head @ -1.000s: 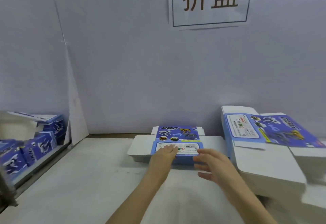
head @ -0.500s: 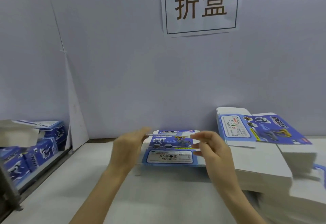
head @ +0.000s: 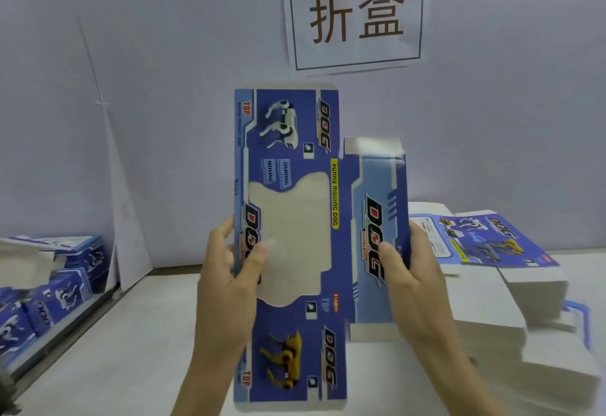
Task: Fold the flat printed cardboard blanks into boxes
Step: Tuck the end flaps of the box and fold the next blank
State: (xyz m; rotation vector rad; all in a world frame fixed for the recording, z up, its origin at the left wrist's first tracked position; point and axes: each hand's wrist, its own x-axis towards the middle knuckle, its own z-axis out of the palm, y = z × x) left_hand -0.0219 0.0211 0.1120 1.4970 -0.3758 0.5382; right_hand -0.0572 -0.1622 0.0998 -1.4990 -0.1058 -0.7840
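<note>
Blue printed cardboard fills the middle of the view: a flat blank [head: 292, 235] held upright in the air above the table [head: 131, 350], its printed face and pale window cut-out turned toward the person, apparently so the panels and creases can be read before folding. The left hand [head: 226, 284] pinches the blank's left edge, thumb across the printed front and fingers behind. The right hand [head: 410, 278] grips the lighter side panel at the right edge in the same way, thumb on the lettering. Holding both long edges would let the hands push the sides toward each other and open the blank into a tube, which looks like the step at hand; no fold is yet visible. To the right, a stack of flat blanks [head: 492, 291] lies on the table within reach, a likely supply. At far left, folded boxes [head: 49, 301] sit piled, seemingly the finished lot. A paper sign [head: 354, 15] with two characters hangs on the wall behind.
</note>
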